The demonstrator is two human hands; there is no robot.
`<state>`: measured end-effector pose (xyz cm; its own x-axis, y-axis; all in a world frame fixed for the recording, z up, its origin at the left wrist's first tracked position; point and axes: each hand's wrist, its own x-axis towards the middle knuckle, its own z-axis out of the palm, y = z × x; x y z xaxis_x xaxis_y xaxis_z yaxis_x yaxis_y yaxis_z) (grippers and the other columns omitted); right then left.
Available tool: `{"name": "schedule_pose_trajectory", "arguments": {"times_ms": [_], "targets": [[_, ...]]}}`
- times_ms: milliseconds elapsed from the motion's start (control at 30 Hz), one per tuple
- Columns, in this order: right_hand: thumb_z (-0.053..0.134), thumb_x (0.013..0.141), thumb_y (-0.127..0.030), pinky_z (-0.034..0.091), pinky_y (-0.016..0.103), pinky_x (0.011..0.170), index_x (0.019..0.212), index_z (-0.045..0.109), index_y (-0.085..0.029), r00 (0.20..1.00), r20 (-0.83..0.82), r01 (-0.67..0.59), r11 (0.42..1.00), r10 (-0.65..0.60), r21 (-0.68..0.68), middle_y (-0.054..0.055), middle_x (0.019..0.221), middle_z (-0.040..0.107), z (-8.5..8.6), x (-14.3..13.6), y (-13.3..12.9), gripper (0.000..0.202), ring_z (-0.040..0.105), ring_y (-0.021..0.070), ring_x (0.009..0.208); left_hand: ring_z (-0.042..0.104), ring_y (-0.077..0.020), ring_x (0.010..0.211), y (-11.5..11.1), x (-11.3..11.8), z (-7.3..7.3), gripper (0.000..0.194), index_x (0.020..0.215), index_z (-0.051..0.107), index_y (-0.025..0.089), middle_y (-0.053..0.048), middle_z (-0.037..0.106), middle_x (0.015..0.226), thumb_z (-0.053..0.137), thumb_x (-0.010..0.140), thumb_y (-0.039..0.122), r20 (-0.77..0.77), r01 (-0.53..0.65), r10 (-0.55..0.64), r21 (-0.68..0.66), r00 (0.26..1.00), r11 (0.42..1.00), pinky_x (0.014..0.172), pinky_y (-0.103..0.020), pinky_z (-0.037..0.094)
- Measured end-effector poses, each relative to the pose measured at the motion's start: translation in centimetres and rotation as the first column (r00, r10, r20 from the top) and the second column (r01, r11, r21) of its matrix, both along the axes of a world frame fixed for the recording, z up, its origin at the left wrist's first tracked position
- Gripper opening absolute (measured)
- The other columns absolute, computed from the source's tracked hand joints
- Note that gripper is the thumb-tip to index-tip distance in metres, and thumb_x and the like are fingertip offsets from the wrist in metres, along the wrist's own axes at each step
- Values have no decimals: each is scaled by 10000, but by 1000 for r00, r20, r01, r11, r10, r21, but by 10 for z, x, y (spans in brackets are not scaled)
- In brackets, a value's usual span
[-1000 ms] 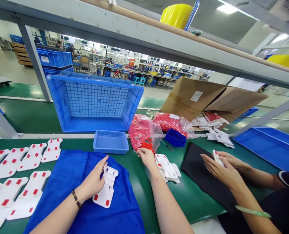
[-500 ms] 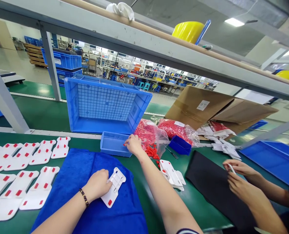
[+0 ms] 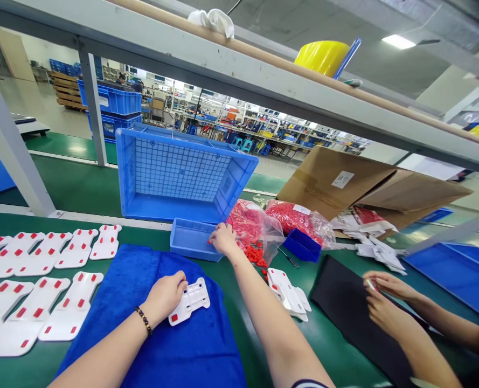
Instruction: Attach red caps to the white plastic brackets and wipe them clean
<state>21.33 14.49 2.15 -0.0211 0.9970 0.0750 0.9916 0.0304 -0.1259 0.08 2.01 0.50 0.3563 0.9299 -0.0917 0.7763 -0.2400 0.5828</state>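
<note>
My left hand (image 3: 167, 293) grips a white plastic plate (image 3: 191, 302) over a blue cloth (image 3: 142, 339). One red pad shows at the plate's lower corner, and slots run along its narrower end. At the right end of a shallow blue tray (image 3: 193, 237), my right hand (image 3: 224, 238) has its fingers pinched together. A speck of red peeks out at the fingertips, so they seem to hold a small red piece. Beside that hand, loose red pieces (image 3: 255, 253) spill from a clear bag (image 3: 249, 221). White plates with red pads (image 3: 67, 307) lie in rows to the left.
Behind the tray a large blue crate (image 3: 182, 172) leans on its side. Stacked white plates (image 3: 290, 293) lie right of my forearm. A co-worker's hands (image 3: 388, 296) hold a small white part over a black cloth (image 3: 352, 307). A shelf beam (image 3: 263, 67) crosses overhead.
The white plate in my left hand has turned, its narrow end now pointing more to the right. My right hand stays at the tray. The co-worker's hands have shifted slightly left.
</note>
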Motion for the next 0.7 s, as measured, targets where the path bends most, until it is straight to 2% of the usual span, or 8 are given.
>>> {"name": "schedule_pose_trajectory", "arguments": {"times_ms": [100, 233, 367, 500, 633, 700], "targets": [[613, 739, -285, 287, 371, 798, 746, 707, -278, 991, -136, -1, 999, 7, 39, 49, 1049, 482, 10, 8, -6, 95, 348, 247, 1014, 601, -191, 759, 3, -1, -3, 227, 852, 569, 222, -49, 669, 806, 367, 833, 322, -23, -38, 38, 10, 999, 999, 629, -267, 349], [608, 748, -288, 303, 362, 808, 741, 705, -268, 957, -281, -29, 987, 72, 156, 46, 996, 513, 14, 15, -15, 99, 373, 236, 1006, 593, -208, 756, 5, -3, -6, 161, 776, 582, 192, -72, 657, 795, 428, 761, 235, -38, -68, 68, 6, 997, 998, 648, -286, 372], [615, 743, -269, 310, 378, 815, 738, 706, -260, 959, -274, -16, 977, 75, 212, 59, 1003, 526, 9, 15, -23, 92, 379, 251, 1016, 573, -174, 817, 6, -3, -6, 207, 802, 571, 189, -59, 620, 859, 366, 781, 167, 3, -46, 46, 28, 999, 999, 734, -270, 386], [602, 757, -272, 302, 385, 837, 760, 704, -266, 955, -253, -68, 946, 153, 317, 58, 1025, 524, 4, 15, -28, 102, 370, 248, 1038, 553, -132, 785, 7, -2, -5, 247, 811, 572, 207, -25, 570, 845, 330, 813, 158, 105, -6, 3, 32, 994, 999, 723, -227, 394], [605, 740, -219, 306, 408, 830, 713, 701, -237, 956, -282, 13, 944, 85, 331, 77, 936, 549, 2, 17, -34, 101, 398, 256, 985, 545, -140, 761, 9, -3, -6, 232, 779, 581, 203, -23, 564, 812, 357, 795, 147, 217, -23, 17, 26, 976, 999, 713, -242, 396], [591, 747, -218, 326, 400, 826, 730, 696, -228, 923, -369, 32, 932, 111, 361, 74, 906, 554, 3, 16, -43, 107, 424, 246, 960, 546, -152, 769, 9, -3, -7, 205, 765, 571, 194, -30, 577, 812, 374, 775, 138, 226, -54, 48, 22, 973, 998, 716, -257, 394]]}}
